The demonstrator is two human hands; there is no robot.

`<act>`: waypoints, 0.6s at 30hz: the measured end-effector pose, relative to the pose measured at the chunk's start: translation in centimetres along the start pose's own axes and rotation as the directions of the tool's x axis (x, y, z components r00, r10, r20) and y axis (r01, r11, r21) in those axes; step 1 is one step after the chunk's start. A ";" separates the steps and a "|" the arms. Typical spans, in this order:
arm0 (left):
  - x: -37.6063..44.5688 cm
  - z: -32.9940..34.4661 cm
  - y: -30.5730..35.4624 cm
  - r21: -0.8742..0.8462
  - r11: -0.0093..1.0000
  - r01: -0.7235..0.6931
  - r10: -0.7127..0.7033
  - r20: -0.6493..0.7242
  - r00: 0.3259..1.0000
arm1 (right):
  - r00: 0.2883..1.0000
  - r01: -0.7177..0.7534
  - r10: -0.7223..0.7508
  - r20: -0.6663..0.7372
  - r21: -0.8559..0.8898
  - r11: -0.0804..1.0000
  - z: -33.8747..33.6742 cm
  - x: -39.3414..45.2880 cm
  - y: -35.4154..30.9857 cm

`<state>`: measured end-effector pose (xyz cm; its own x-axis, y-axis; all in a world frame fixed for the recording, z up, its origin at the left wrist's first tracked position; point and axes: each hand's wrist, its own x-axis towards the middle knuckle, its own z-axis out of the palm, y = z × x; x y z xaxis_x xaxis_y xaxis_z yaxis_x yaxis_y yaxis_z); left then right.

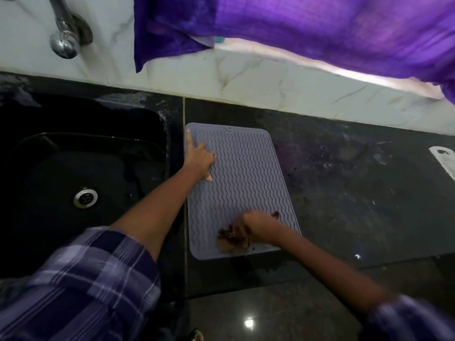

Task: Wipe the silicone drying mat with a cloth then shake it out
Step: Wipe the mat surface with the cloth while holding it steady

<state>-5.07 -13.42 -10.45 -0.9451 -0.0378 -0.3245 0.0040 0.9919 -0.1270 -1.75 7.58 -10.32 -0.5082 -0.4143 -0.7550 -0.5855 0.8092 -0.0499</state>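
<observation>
A grey silicone drying mat (pixel 242 173) with wavy ridges lies flat on the dark counter, just right of the sink. My left hand (pixel 198 157) presses on its far left part, fingers spread, index finger pointing along the left edge. My right hand (pixel 256 223) is blurred at the mat's near end and grips a brownish patterned cloth (pixel 231 238) that rests on the mat's near edge.
A black sink (pixel 81 153) with a metal drain (pixel 85 196) lies to the left, a chrome tap (pixel 65 35) above it. Purple fabric (pixel 307 30) hangs over the marble wall. A white object (pixel 443 161) sits at the counter's right edge. The counter front edge is near me.
</observation>
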 end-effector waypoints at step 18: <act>-7.5 0.1 5.6 -0.013 0.987 0.161 -0.158 0.126 0.979 | 0.926 0.184 -0.095 -0.366 0.216 0.959 -2.2 -1.1 0.5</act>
<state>2.04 -7.63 -8.86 -0.8853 -0.2087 -0.4156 -0.1520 0.9744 -0.1655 -2.90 7.54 -8.10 -0.6458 -0.6129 -0.4554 -0.5184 0.7898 -0.3278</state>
